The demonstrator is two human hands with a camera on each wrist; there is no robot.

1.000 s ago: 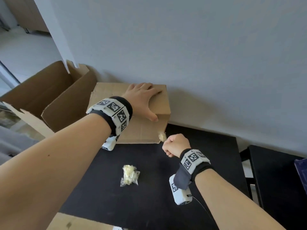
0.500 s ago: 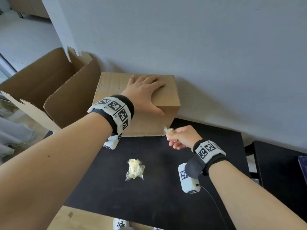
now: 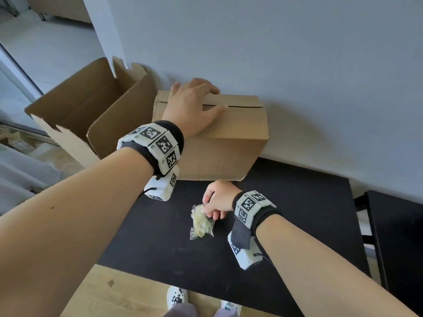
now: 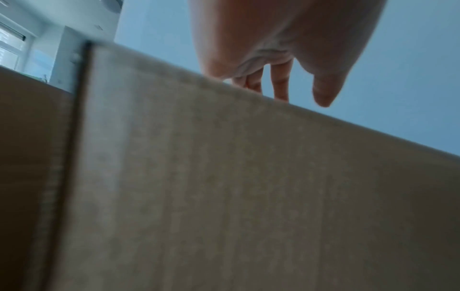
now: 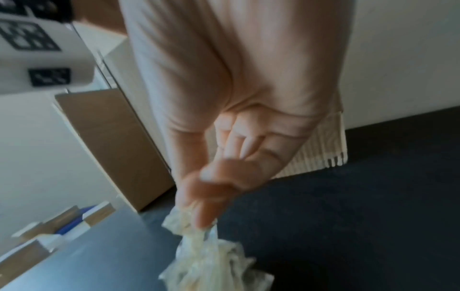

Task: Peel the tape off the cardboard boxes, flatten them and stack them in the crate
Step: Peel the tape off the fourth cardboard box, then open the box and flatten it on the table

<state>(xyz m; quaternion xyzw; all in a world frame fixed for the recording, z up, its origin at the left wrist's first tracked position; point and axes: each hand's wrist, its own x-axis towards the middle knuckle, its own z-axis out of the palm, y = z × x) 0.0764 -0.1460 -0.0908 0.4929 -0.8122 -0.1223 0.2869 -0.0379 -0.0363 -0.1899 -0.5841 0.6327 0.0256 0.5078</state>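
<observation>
Right hand (image 3: 217,197) moved down, pinching tape wad (image 3: 201,223), left hand (image 3: 192,104) flat on box (image 3: 229,143)

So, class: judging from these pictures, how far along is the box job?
Done: tape is off, crumpled in a tape wad on the table. In hand: right hand pinches the wad; left hand rests on the closed box. Left: flattening, stacking.

left fingertips (image 3: 176,86): behind box (image 3: 238,124) | wrist views: blurred
</observation>
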